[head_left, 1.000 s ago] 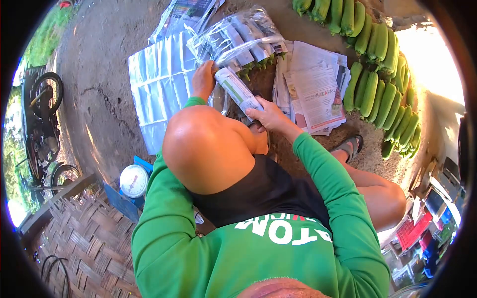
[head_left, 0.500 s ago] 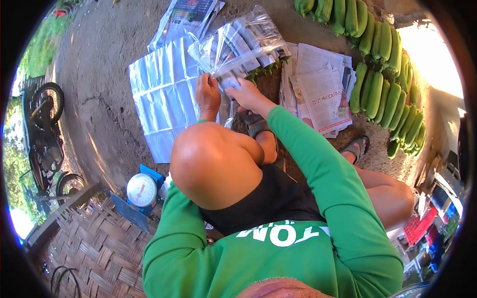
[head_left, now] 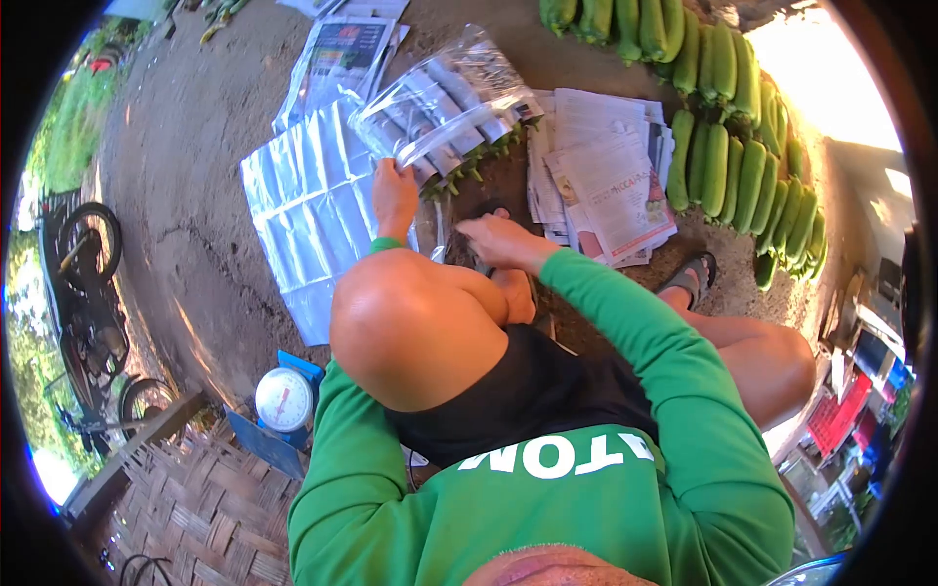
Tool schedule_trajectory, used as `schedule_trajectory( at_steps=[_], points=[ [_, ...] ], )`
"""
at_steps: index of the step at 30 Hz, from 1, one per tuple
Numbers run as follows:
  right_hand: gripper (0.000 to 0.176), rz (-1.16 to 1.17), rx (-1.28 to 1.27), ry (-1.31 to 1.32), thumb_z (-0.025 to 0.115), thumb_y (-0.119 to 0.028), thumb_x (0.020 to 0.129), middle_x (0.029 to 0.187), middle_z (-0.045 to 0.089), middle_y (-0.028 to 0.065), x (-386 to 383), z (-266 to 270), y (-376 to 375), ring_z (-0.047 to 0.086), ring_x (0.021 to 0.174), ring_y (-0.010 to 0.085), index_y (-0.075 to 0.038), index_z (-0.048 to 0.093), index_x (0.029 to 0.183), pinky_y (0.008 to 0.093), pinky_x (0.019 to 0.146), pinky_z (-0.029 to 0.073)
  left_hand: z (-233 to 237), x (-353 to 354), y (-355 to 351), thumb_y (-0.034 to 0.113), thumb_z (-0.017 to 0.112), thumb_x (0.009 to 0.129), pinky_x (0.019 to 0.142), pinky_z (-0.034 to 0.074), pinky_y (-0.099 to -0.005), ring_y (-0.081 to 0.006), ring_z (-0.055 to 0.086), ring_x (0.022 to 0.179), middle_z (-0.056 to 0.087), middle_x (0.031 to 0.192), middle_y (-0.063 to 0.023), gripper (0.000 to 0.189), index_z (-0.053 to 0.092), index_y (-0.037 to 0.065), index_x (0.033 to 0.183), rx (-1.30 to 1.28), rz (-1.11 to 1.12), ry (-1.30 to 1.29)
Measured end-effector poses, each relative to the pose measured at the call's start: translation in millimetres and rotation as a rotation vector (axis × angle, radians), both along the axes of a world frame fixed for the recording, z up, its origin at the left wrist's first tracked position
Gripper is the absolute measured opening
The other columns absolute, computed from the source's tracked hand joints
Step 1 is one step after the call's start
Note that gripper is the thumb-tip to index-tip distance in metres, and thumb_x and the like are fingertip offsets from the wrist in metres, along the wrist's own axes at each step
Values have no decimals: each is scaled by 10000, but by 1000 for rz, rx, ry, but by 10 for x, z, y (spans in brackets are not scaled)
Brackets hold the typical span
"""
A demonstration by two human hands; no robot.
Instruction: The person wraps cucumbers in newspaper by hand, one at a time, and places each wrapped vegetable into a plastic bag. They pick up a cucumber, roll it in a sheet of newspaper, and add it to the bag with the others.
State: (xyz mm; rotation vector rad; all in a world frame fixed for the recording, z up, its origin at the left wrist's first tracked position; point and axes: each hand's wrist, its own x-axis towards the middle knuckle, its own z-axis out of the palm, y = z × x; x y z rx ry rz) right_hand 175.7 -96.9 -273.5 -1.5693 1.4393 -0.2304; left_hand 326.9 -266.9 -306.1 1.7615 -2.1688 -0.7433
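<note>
A clear plastic bag lies over a row of newspaper-wrapped bundles with green stem ends showing along their near edge. My left hand is closed on the near left edge of the plastic bag. Lower and to the right, my right hand is apart from the bundles, above my sandalled foot. Its fingers are drawn together beside a loose strip of clear plastic; what they hold, if anything, is too small to tell. Under the bag's left side spreads a creased silvery sheet.
Stacked newspaper sheets lie right of the bundles, with more newspaper behind. Long green gourds line the ground at the right. A dial scale stands at lower left, near a woven mat. A motorcycle is far left.
My right hand has drawn away from the bundles, down towards my foot. My left hand stays at the bag's edge. The whole view has shifted slightly.
</note>
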Motion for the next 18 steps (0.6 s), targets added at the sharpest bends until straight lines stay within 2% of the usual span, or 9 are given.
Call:
schedule_trajectory(
  at_steps=[2,4,6,7,8,12,15,17,18],
  points=[
    [333,5,-48,-61,564,-137,871,1034,710,248,-481,9,438,677,993,417,-59,683,1171,496,904,516,116,71,-23,325,633,935,887,482,-512,-438,614,1050,652,1111,-229,349,588,32,1118,67,-59,-25],
    [281,-2,147,263,568,-150,868,1016,711,231,-1091,86,712,676,975,422,-55,702,1095,496,854,527,267,139,-62,335,678,915,963,478,-490,-422,597,1160,646,1206,-217,483,564,29,1271,38,-154,-93],
    [253,-157,-6,379,557,-86,828,982,708,275,-1878,-173,1077,689,951,444,8,716,1002,504,825,546,531,112,-121,340,701,908,998,474,-483,-411,588,1207,642,1259,-203,560,539,23,1339,-19,-198,-81],
    [257,-233,231,413,546,-81,840,986,707,278,-2182,285,1110,691,950,441,22,708,1011,497,833,547,629,92,-253,343,726,897,1009,476,-466,-388,596,1215,639,1281,-203,599,535,16,1361,-39,-255,-75],
    [239,-418,-4,505,565,-101,850,985,704,283,-2573,-37,1390,692,942,437,6,710,1008,494,827,550,752,62,-370,347,750,887,1020,478,-449,-366,605,1223,637,1302,-204,640,531,8,1383,-51,-315,-73],
    [242,-761,-72,664,669,-117,803,929,714,262,-3451,61,2034,730,874,379,-49,736,1025,472,762,583,1735,-337,-633,324,762,904,939,520,-367,-269,672,1100,666,1260,-191,567,591,-16,1324,27,-576,114],
    [244,-1058,319,364,649,-180,869,874,721,136,-3590,21,2235,724,718,272,-64,718,1072,418,595,588,2826,-825,-89,331,724,939,933,524,-388,-266,672,1098,671,1255,-177,523,593,7,1329,96,-655,160],
    [170,-755,309,360,662,-175,857,749,687,72,-4065,-1073,2537,685,605,195,-75,732,976,378,507,561,3306,-1050,259,323,717,944,948,510,-393,-265,656,1109,665,1273,-162,508,594,24,1336,30,-759,91],
    [149,-728,298,380,651,-164,851,718,687,78,-3945,-1027,2496,685,588,207,-69,735,931,377,509,564,3525,-1158,472,306,715,946,960,499,-382,-254,643,1110,659,1288,-151,502,591,31,1347,-10,-810,36]
  ],
)
